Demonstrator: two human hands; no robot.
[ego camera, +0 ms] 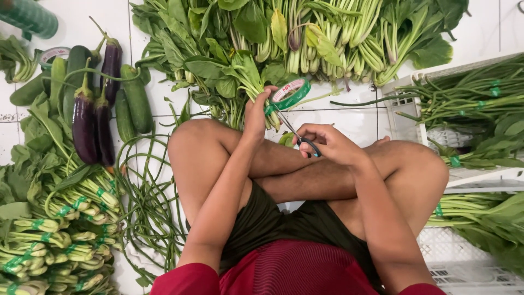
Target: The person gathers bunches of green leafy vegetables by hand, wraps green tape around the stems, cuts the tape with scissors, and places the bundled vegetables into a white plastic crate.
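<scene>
Clenched around the stems of a bunch of leafy greens (240, 82), the left hand (255, 112) holds the bundle upright just above the person's crossed knees, with a roll of green tape (290, 92) sitting right beside its fingertips, a strip of it running down to the stems. Just right of that bunch, the right hand (327, 143) has its fingers closed through the dark handles of a pair of scissors (295, 133), whose blades point up toward the tape, close to the strip. Behind the bunch lies a wide heap of loose greens (338, 38). Far left of it lie purple aubergines (90, 123), cucumbers (136, 98) and taped bundles (60, 229); to its right, a white crate (406, 104) of long beans.
</scene>
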